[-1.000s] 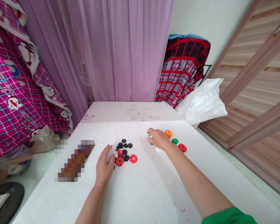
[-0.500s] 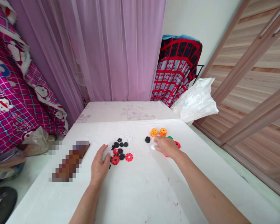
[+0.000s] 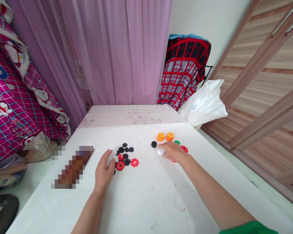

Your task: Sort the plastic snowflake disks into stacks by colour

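Note:
My left hand [image 3: 104,170] rests on the white cloth with thumb and fingers apart, holding nothing. Just right of it lies a loose pile of notched plastic discs: black discs [image 3: 121,149], red discs [image 3: 120,165] and, at the back, white discs [image 3: 132,143]. My right hand [image 3: 172,151] is closed around a small white stack of discs [image 3: 160,151], thumb on the near side and fingers on the far side. Close by stand a black stack [image 3: 154,144] and two orange stacks [image 3: 160,136]. A green disc [image 3: 177,142] and red discs [image 3: 184,149] are partly hidden behind that hand.
A blurred-out brownish long object [image 3: 74,169] lies on the table's left side. At the far right edge hangs a white plastic bag [image 3: 205,104]. Purple curtains [image 3: 122,52] are behind the table, and a wooden wardrobe [image 3: 266,81] stands to the right.
My right hand has shifted slightly left, its fingers now reaching farther over the white stack. The left hand and the pile beside it stay put. The view has tilted a little.

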`<state>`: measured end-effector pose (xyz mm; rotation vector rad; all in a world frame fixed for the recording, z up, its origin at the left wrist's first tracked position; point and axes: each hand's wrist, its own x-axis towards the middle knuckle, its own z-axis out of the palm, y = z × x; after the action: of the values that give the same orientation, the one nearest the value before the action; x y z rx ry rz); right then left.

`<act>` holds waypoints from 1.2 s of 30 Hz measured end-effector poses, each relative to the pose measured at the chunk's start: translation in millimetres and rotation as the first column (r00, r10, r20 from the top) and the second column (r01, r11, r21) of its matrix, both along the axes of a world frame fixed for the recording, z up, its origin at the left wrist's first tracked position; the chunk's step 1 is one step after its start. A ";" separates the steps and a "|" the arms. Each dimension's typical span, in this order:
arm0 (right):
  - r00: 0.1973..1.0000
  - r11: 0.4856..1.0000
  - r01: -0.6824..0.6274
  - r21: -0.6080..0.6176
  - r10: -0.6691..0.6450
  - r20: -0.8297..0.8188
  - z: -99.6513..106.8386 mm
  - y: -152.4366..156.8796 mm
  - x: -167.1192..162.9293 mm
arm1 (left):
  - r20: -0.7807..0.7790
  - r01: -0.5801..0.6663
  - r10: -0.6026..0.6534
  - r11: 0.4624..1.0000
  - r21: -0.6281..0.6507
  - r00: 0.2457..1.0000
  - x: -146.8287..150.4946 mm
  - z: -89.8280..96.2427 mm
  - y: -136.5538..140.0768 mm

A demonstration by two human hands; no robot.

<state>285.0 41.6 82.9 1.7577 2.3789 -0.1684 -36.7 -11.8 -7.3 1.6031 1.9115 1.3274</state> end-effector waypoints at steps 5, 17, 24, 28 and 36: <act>1.000 1.000 0.007 -0.010 -0.006 0.024 -0.4 6.9 -4.1 | 0.006 -0.003 0.003 1.000 0.005 1.000 0.7 0.9 -0.1; 0.998 0.998 0.051 -0.032 -0.049 0.044 14.9 5.1 -9.1 | 0.011 0.004 -0.005 1.000 0.024 1.000 1.0 -1.3 -0.1; 0.983 0.992 -0.077 0.103 0.093 -0.156 13.0 17.4 -57.8 | 0.002 0.004 -0.003 1.000 -0.010 1.000 2.2 -0.3 -0.3; 0.955 0.984 -0.125 0.125 0.154 -0.255 -14.6 24.2 -107.8 | -0.010 0.017 -0.017 1.000 0.011 1.000 1.5 -1.4 -0.2; 0.891 0.949 -0.219 0.226 0.290 -0.351 -48.0 -9.3 -136.8 | -0.143 0.071 -0.070 0.997 0.001 0.987 1.0 -1.8 1.8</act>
<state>148.1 32.3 34.9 1.5746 2.9663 -0.2881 -35.7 -10.0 -9.1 1.7956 1.9126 1.2219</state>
